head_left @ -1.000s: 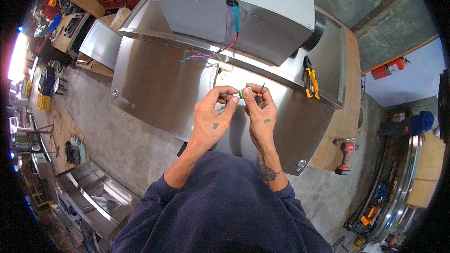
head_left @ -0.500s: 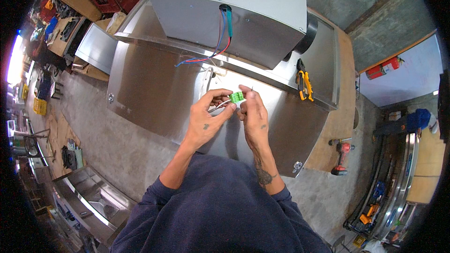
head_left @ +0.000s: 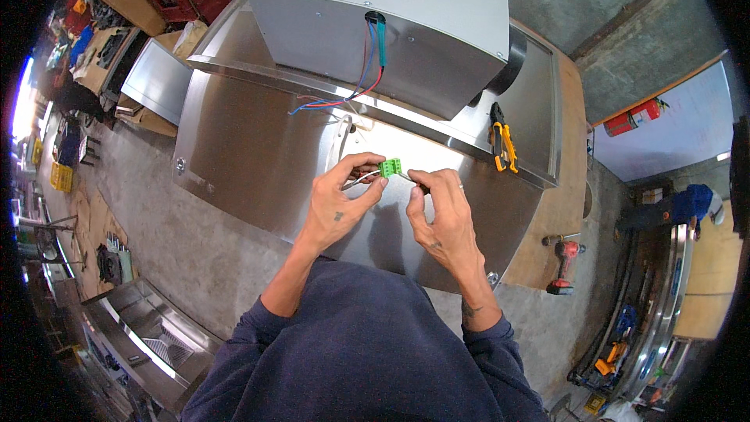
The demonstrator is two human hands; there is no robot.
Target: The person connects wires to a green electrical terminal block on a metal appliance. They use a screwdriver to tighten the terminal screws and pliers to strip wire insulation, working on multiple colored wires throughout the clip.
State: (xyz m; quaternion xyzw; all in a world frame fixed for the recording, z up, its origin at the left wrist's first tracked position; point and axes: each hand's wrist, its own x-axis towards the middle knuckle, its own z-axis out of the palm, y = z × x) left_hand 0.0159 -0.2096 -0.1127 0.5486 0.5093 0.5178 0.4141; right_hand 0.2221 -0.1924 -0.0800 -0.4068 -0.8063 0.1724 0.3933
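Note:
My left hand point(head_left: 337, 202) pinches a small green terminal block point(head_left: 390, 167) between thumb and fingers, above the steel panel. A white wire point(head_left: 361, 179) runs into the side of the block nearest that hand. In my right hand point(head_left: 445, 211) is a small screwdriver point(head_left: 405, 177), its thin shaft pointing at the block's right side. Most of its dark handle is hidden by the fingers; whether the tip touches a screw I cannot tell. Beyond the hands, loose blue and red wires point(head_left: 344, 100) hang from a hole in a metal box point(head_left: 367, 51).
The box stands on the steel panel point(head_left: 242, 141). Yellow-handled pliers point(head_left: 504, 141) lie to its right. A red cordless drill point(head_left: 564, 264) rests on the wooden board point(head_left: 539, 242) at right. On the floor at left sits a steel basin point(head_left: 160, 336).
My right hand has turned and moved right, bringing the screwdriver's shaft from pointing upward to pointing at the terminal block. My left hand keeps its hold on the block.

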